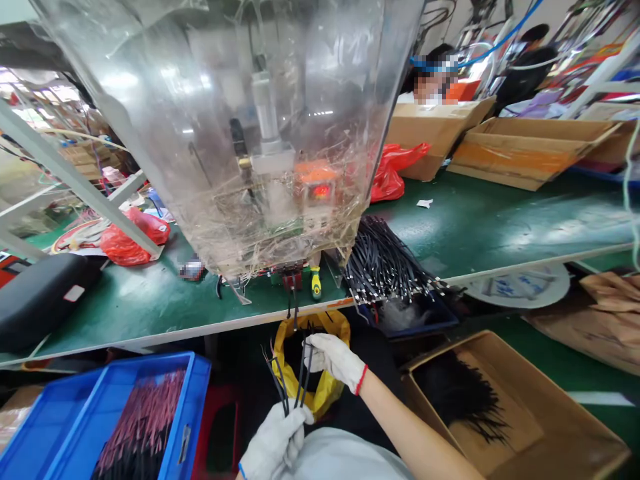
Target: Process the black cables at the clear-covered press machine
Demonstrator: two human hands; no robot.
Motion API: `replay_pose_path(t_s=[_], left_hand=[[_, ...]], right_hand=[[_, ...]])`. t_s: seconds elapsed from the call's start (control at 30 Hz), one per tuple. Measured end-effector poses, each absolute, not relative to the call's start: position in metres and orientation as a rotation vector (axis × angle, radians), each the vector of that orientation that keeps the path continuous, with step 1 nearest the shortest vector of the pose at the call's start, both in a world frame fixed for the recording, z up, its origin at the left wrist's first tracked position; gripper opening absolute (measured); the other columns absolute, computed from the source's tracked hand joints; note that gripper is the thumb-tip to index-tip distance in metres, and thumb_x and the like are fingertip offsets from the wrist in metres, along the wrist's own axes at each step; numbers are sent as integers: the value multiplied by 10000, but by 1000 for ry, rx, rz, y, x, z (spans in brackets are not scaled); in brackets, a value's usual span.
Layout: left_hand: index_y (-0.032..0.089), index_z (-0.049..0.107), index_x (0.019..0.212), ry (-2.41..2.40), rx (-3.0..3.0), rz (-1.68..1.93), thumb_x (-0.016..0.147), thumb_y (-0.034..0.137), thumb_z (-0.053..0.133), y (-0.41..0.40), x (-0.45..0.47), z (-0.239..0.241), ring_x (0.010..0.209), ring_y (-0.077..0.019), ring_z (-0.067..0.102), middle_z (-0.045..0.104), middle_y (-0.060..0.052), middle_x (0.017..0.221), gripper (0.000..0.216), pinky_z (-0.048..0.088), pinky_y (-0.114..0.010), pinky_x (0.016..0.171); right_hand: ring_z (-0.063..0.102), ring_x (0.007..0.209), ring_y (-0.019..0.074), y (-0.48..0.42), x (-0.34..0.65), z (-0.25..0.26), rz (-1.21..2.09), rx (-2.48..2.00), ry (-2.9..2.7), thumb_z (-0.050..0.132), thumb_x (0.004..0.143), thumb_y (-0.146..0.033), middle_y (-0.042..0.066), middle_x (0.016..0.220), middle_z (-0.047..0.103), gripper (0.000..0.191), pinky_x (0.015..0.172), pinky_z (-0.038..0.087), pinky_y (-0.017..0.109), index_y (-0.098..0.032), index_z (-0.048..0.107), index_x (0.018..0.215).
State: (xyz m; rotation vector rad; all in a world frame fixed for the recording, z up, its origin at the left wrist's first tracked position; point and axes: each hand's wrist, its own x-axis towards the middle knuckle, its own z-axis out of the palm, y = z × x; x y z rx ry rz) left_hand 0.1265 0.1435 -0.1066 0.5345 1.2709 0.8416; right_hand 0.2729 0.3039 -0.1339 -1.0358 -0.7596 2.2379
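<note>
Blk wires (301, 380), lower ends hidden w/in L hand (279, 437)

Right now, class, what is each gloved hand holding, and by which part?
The left hand grips several black cables below their upper ends; the right hand pinches at least one near its top.

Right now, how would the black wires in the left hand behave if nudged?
The black wires seem semi-stiff, standing fairly straight above the left hand. Being thin, they're probably light. They may splay, since their tops fan apart.
</note>
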Motion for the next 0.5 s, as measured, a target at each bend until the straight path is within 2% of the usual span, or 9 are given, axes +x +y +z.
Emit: replay_pose_path(t_s=[0.13,0.23,0.3,0.43,0.5], left_hand=[[164,565,861,1291,520,834,823,550,537,147,129,-93,372,-40,250,380,87,474,389,149,-179,361],[168,560,866,1334,514,846,807,542,564,153,128,-79,401,-42,262,383,86,502,378,153,-171,382],[162,573,899,1385,554,844,809,542,558,156,125,-77,422,-45,274,394,80,524,390,160,-169,389],[145,600,926,1386,676,801,818,541,532,159,121,-84,416,-54,260,387,80,509,417,176,-181,385],[143,608,895,1378,668,765,790,546,562,159,122,-88,402,-50,247,379,86,497,419,163,-183,379]], right_hand=[[624,488,139,318,267,-145,2064,-1097,-766,676,754,-416,48,632,659,312,479,523,252,-112,611,780],[622,496,129,327,268,-150,2033,-1053,-634,680,761,-409,25,644,650,295,486,526,243,-126,607,808],[641,523,146,326,271,-152,2160,-1024,-522,637,795,-451,29,650,655,326,512,545,269,-129,612,835],[670,574,194,309,272,-156,2575,-900,-413,503,845,-582,81,687,678,507,553,563,332,-93,633,880],[679,619,187,299,267,-158,2590,-853,-353,512,861,-531,80,742,693,454,593,562,325,-99,634,932]])
